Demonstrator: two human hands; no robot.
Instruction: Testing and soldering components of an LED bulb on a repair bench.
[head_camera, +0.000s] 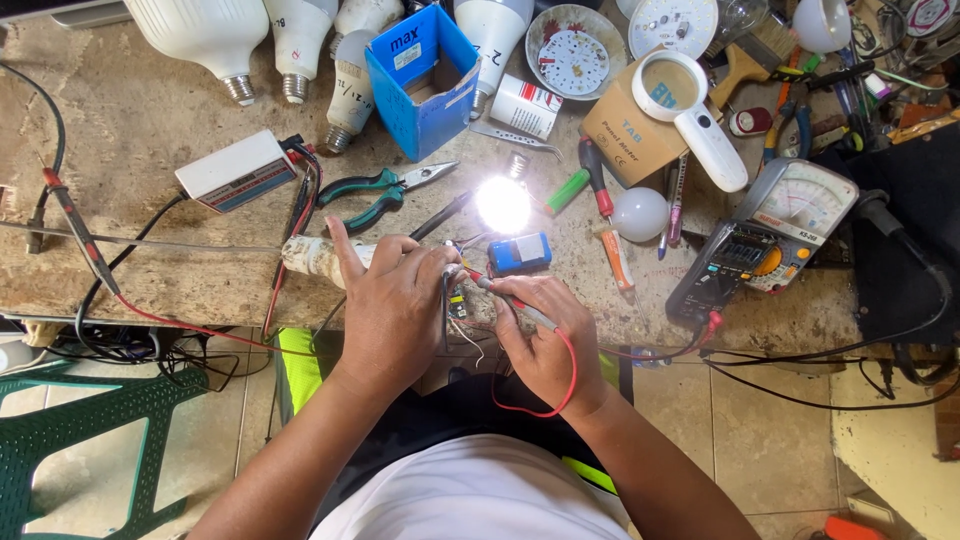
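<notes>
My left hand (392, 300) pinches a small circuit board (458, 303) with loose wires at the bench's front edge, forefinger raised. My right hand (545, 335) holds a red-wired test probe (500, 292) whose tip touches that board. Just beyond my hands a lit bulb (503, 203) glares white, beside a small blue box (520, 252).
A digital multimeter (740, 262) and an analogue meter (810, 205) lie at the right. Green-handled pliers (385, 190), a white power unit (236, 170), a blue carton (425, 80), several bulbs (300, 45), screwdrivers (605, 215) and a magnifier (690, 115) crowd the stone bench (140, 110). A green chair (80, 430) stands lower left.
</notes>
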